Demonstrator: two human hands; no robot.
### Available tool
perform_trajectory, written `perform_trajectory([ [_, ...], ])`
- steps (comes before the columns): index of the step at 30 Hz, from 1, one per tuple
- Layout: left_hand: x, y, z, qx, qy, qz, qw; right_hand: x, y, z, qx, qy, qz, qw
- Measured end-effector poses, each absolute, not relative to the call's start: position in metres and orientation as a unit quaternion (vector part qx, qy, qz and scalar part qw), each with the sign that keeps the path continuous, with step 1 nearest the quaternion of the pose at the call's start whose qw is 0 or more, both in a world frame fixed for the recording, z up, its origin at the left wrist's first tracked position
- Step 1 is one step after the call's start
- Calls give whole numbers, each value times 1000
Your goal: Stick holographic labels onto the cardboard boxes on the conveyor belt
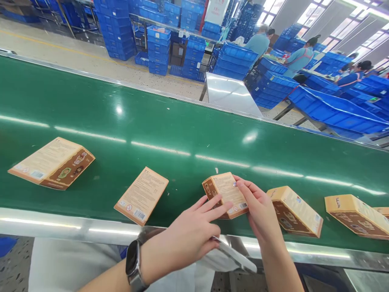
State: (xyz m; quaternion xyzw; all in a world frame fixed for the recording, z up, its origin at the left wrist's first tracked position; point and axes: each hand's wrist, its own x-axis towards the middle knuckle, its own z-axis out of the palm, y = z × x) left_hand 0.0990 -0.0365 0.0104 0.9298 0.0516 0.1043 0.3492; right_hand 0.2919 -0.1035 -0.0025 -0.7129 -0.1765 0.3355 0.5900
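Observation:
A small beige-and-brown printed carton [229,194] is tilted up off the green conveyor belt. My right hand [263,207] grips its right edge, the thumb near a small shiny round sticker [235,184] on the upper right of the printed face. My left hand [197,229] rests its outstretched fingers across the carton's left and lower part. Its thumb and lower fingers pinch a thin whitish sheet [235,255] with a grey edge, which hangs over the belt's near rail. What is printed on the sheet, if anything, cannot be made out.
More such cartons lie on the green belt [170,129]: one brown-sided carton [54,162] far left, a flat-looking carton [142,194] nearer, and others [294,211] to the right. A metal rail [115,235] runs along the near side. Beyond are stacked blue crates [158,48] and several seated people.

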Motion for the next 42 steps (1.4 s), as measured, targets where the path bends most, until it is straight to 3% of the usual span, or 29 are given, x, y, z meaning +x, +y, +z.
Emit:
perform_trajectory([
  [8, 110, -42, 14, 941, 42, 87, 324, 298, -112, -3, -734, -198, 281, 585],
  [16, 125, -47, 8, 936, 26, 87, 340, 306, -115, -2, -809, -272, 113, 508],
  [20, 113, -54, 14, 920, 50, 102, 374, 318, -114, 11, -850, -307, 40, 427],
  [23, 88, -57, 25, 898, 132, 17, 420, 316, -119, 22, -851, -337, -14, 403],
  [25, 68, -58, 32, 875, 185, -25, 446, 305, -121, 27, -822, -368, 12, 434],
  [27, 49, -58, 35, 846, 239, -32, 476, 286, -118, 28, -779, -409, 120, 459],
  [30, 26, -58, 35, 800, 308, -18, 514, 255, -102, 22, -720, -453, 303, 430],
  [32, 17, -59, 34, 765, 349, 0, 542, 241, -88, 16, -697, -457, 362, 416],
  [35, 13, -61, 31, 696, 409, 26, 590, 235, -76, 12, -696, -464, 352, 421],
  [38, 15, -63, 27, 643, 450, 59, 617, 236, -86, 21, -712, -532, 234, 393],
  [42, 21, -66, 27, 611, 460, 116, 634, 227, -115, 37, -573, -726, 167, 341],
])
